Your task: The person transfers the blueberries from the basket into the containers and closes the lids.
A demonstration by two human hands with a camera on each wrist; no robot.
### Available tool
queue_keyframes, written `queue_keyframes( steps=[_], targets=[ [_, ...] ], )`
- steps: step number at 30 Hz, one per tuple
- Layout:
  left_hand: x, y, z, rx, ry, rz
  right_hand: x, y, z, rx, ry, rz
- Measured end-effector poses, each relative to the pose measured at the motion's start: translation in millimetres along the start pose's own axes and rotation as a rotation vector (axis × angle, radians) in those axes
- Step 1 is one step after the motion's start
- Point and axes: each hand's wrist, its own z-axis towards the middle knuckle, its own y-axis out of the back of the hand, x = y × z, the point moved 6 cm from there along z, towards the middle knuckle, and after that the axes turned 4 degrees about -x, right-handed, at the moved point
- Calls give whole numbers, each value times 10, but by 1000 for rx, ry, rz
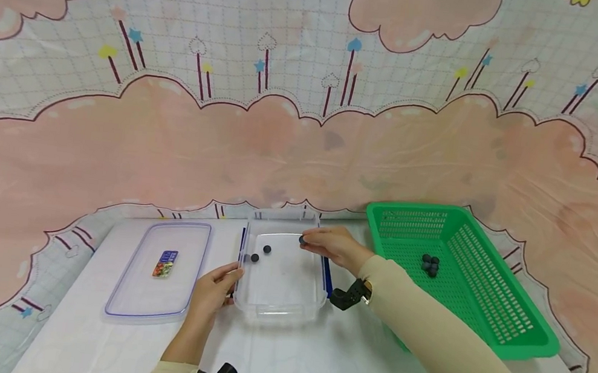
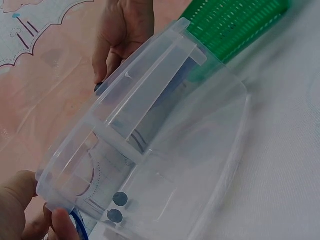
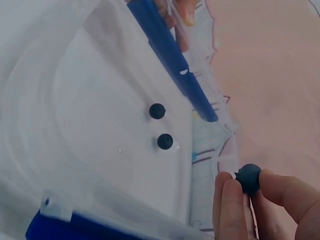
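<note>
A clear plastic container [image 1: 286, 282] with blue side clips stands at mid-table. My left hand [image 1: 212, 287] grips its left side at the rim, thumb and fingers on either side of the wall. Over the container's far right part, my right hand [image 1: 337, 248] pinches a blueberry [image 3: 250, 178] between thumb and fingertips. Two more blueberries lie apart from each other on the container's floor, one nearer [image 1: 255, 258] and one farther [image 1: 267, 249]. In the right wrist view the held blueberry shows its small crown.
To the right sits a green perforated basket [image 1: 489, 304] with a small cluster of blueberries [image 1: 430, 266] in it. A clear lid with a blue seal [image 1: 141, 303] lies at the left, a colourful label [image 1: 165, 263] on it. Behind the table hangs a patterned cloth [image 1: 280, 154].
</note>
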Motion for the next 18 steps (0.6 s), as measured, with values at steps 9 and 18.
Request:
queue_keyframes(
  steps=[9, 18],
  targets=[
    [-4, -14, 11, 1, 13, -3, -8, -174, 55, -82, -37, -10],
    [7, 1, 5, -3, 17, -1, -80, -341, 149, -136, -64, -65]
  ],
)
